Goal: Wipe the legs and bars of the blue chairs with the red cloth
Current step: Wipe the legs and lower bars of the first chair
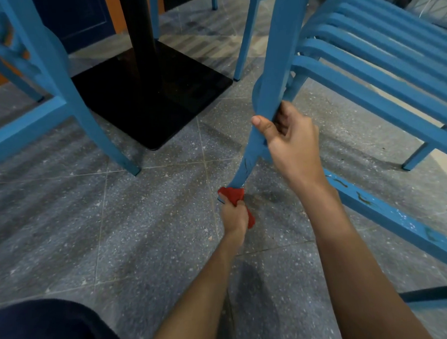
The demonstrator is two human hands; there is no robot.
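Two hands on one chair leg, red cloth at its foot.
Your right hand grips it midway, steadying the blue chair; your left hand clutches the red cloth. Wrap it snug and wipe every side.

Head-worn camera, looking steeply down, close above the floor
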